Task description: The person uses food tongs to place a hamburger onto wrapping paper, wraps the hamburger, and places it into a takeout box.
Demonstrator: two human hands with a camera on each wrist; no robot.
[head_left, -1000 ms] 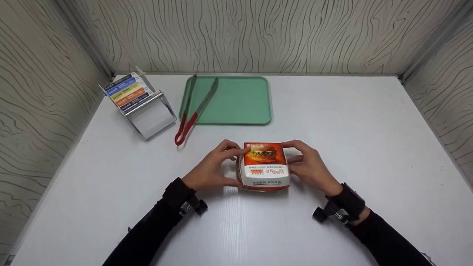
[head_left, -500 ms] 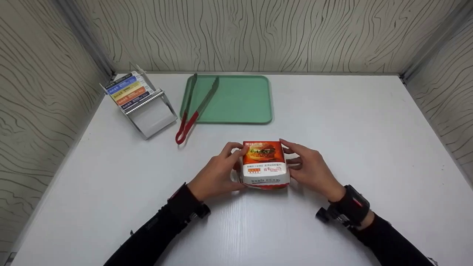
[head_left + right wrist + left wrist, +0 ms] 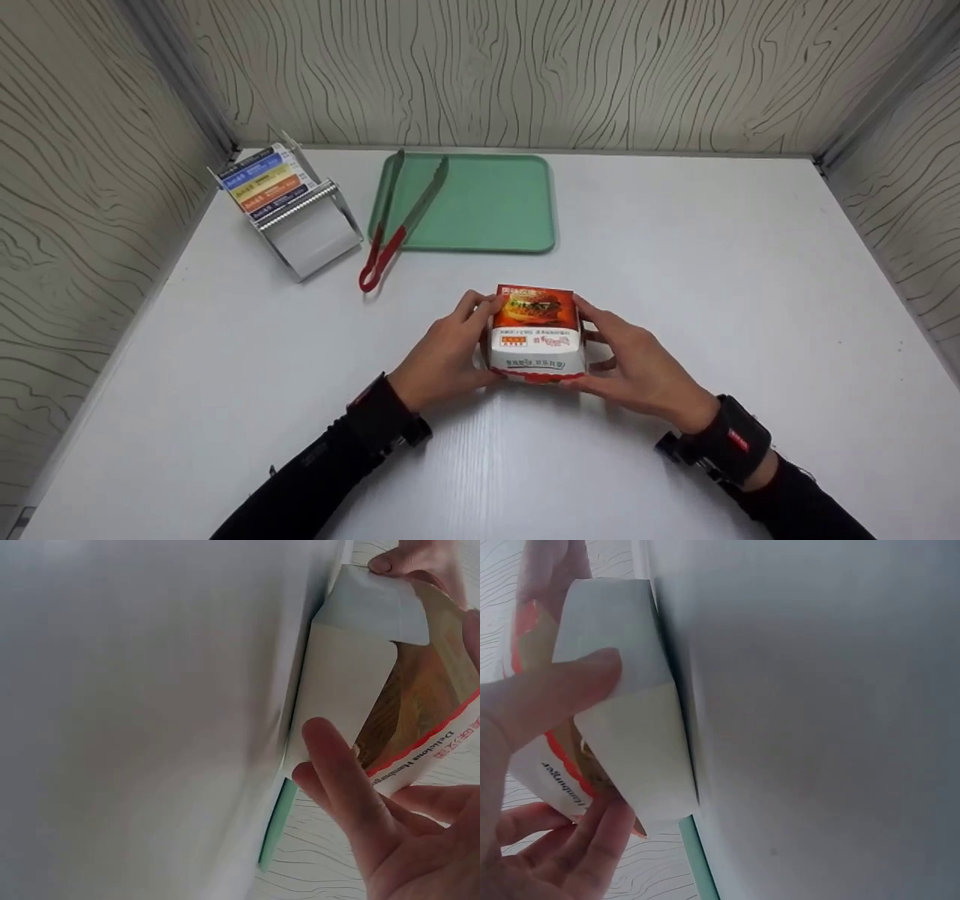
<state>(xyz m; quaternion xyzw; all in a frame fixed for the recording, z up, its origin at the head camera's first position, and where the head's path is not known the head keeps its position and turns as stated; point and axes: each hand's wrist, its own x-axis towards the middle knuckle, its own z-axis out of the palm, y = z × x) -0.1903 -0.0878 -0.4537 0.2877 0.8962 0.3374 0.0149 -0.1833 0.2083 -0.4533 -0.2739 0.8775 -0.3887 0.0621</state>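
Observation:
A hamburger box (image 3: 534, 330) with a burger picture on its red and white lid sits on the white table, between both hands. My left hand (image 3: 442, 360) grips its left side, with the thumb at the near corner and fingers along the far part. From the right, my right hand (image 3: 645, 367) holds the box, thumb at the near right corner and fingers spread along that side. In the left wrist view, the lid (image 3: 559, 780) stands apart from the pale base (image 3: 641, 750). Through the gap in the right wrist view, brown contents (image 3: 405, 701) show.
Red-handled tongs (image 3: 390, 244) lie across the left edge of a green tray (image 3: 502, 202) at the back. To their left stands a metal dispenser (image 3: 289, 214) with coloured labels and a white roll. Patterned walls (image 3: 540, 75) enclose the table.
My right thumb has moved to the near right corner of the box, and the right wrist has shifted toward me and outward. My left hand keeps its hold. The tray, tongs and dispenser stay put.

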